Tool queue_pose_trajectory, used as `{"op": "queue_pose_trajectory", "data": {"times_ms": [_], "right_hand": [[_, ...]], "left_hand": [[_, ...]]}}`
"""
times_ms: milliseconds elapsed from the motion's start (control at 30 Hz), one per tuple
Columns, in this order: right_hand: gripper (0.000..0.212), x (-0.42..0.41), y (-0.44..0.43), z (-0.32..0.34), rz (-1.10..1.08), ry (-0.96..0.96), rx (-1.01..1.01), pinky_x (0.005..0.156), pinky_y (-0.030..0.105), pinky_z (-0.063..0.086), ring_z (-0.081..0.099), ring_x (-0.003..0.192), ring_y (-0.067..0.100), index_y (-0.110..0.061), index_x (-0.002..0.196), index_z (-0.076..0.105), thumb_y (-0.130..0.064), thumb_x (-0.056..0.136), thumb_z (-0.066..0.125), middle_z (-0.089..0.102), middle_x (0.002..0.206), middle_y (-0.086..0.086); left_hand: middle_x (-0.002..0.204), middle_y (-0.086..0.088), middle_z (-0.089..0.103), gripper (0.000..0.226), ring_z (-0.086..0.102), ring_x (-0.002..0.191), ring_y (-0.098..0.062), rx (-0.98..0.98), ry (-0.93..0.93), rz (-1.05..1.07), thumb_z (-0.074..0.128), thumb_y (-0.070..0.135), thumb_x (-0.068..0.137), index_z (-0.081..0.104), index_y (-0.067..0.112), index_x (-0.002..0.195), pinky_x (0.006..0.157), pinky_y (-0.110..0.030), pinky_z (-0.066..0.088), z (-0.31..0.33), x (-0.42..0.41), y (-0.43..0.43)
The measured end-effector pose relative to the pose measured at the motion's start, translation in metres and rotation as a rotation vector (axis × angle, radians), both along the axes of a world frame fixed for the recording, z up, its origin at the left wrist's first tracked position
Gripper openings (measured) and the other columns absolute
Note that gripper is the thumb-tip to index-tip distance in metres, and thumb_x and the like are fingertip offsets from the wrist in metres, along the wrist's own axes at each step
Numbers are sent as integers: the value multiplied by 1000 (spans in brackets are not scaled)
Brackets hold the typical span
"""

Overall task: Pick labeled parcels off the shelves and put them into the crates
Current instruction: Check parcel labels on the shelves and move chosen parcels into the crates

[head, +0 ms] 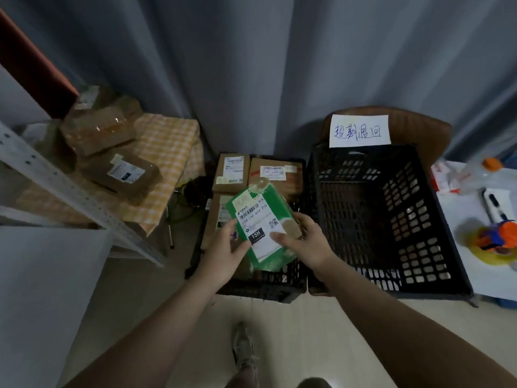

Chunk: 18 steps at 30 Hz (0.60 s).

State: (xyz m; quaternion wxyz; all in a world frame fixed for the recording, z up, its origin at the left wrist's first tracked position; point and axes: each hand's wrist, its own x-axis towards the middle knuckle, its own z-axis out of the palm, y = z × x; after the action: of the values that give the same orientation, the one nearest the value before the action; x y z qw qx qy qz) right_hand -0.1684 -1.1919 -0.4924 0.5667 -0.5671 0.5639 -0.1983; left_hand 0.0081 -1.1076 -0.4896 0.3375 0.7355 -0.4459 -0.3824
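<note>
Green parcel [260, 219] in both my grips, above the left crate [260, 292].
Seems light, soft-ish, wrap maybe slippery; left grip [223, 249] & right grip [303, 242] pinch its opposite edges.

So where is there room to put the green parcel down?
The right crate, in front of the paper sign, is bare inside; the green parcel should fit there. The left crate is crowded with brown boxes.

place: small makeshift parcel sorting/pickup room
storage: perforated metal shelf [70, 189] stacked with taped cardboard parcels [98, 130]
sorting: black plastic left crate [265, 289] and right crate [436, 208] on the floor; handwritten paper sign [359, 131] behind the right one
labels: barcode shipping stickers on green parcel [260, 219] and on boxes [275, 175] in the left crate
backdrop: grey curtain [251, 65]
</note>
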Motion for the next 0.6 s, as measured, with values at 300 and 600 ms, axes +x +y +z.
{"op": "queue_pose_trajectory", "data": {"times_ms": [300, 600], "right_hand": [[60, -7, -95, -13, 79, -49, 136, 86, 23, 51, 63, 103, 11, -25, 127, 53, -18, 74, 82, 64, 114, -5], [50, 11, -146, -52, 32, 300, -179, 96, 23, 37, 48, 112, 19, -19, 138, 43, -11, 92, 60, 39, 134, 6]], "left_hand": [[155, -10, -24, 128, -7, 145, -30, 282, -348, -446, 82, 23, 72, -25, 48, 137, 115, -42, 14, -47, 61, -111], [125, -9, 47, 89, 50, 114, -22, 44, -351, -337, 67, 31, 85, 7, 29, 152, 93, -34, 44, -99, 44, -136]]}}
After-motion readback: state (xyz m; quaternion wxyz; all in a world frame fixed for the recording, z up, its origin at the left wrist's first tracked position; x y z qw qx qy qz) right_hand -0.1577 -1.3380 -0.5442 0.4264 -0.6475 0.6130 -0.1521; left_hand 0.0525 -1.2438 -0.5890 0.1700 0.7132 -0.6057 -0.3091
